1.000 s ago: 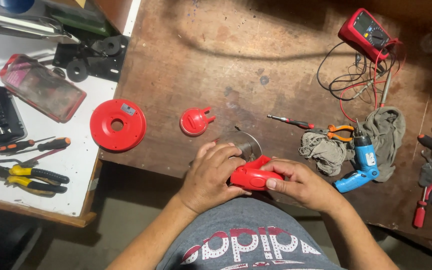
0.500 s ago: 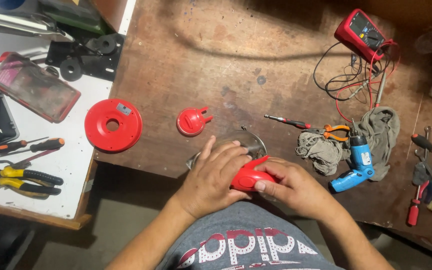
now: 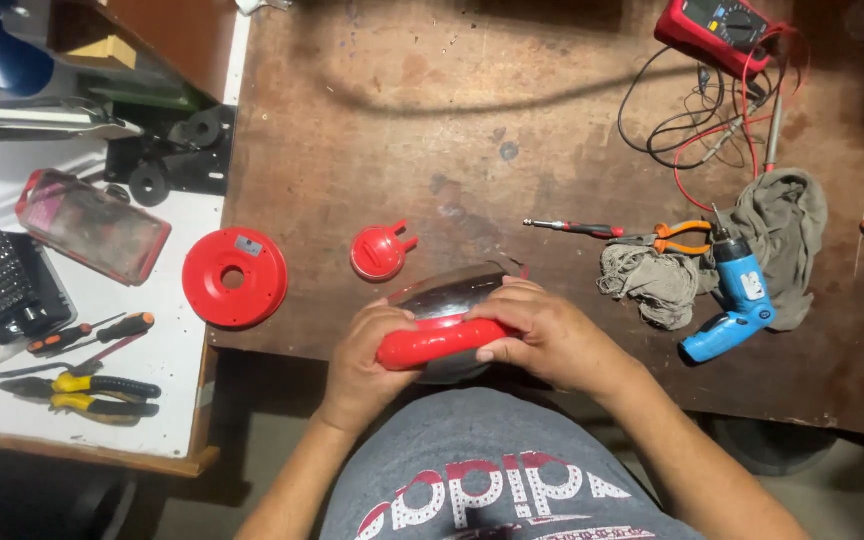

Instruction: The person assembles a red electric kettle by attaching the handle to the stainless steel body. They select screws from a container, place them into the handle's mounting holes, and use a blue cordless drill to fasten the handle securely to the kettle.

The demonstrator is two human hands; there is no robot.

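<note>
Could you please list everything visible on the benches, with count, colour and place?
red plastic handle on shiny metal bowl-shaped piece: 1, red and silver, brown bench front edge, in both hands
small red plastic cap: 1, red, behind the hands
red plastic disc: 1, red, benches' join
blue cordless drill: 1, blue, on grey rag
red multimeter: 1, red, far right
yellow-handled pliers: 1, yellow-black, white bench
bit set case: 1, black, white bench
left hand: 1, on handle
right hand: 1, on handle

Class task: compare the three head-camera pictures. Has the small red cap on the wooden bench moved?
No. The small red cap keeps its place beside the red disc at the wooden bench edge; only the camera shifted.
</note>
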